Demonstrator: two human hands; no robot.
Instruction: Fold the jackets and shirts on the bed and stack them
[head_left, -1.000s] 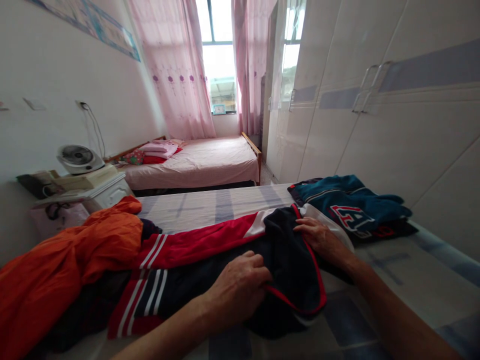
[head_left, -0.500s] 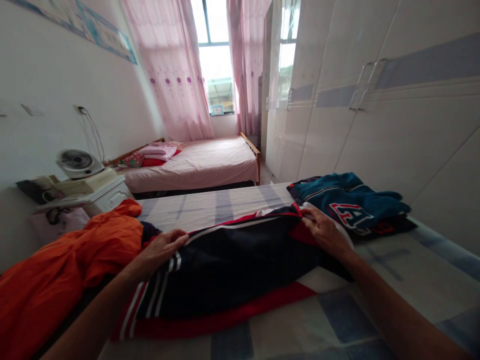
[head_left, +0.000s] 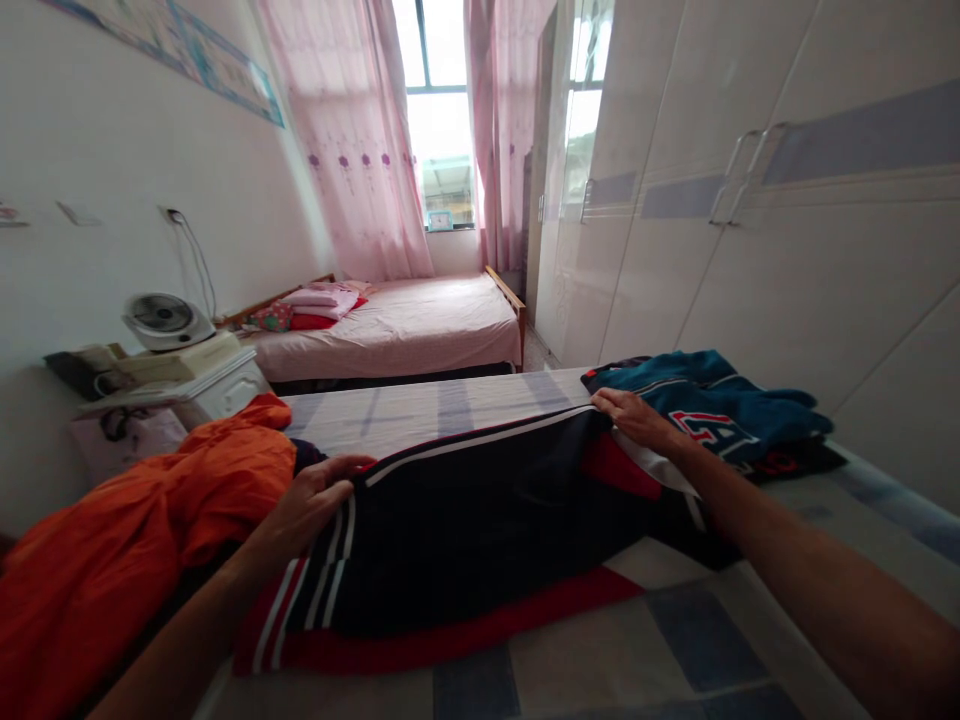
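Across the near bed, the navy-and-red striped garment now lies stretched flat, top edge pulled straighter than half a second ago, so the fold looks squared up. Left hand pinches its striped end beside the orange jacket; right hand presses the far end near the teal jersey. Right fingertips partly buried in cloth, grip unclear.

Navy and red striped garment, seemingly folded, flat on bed
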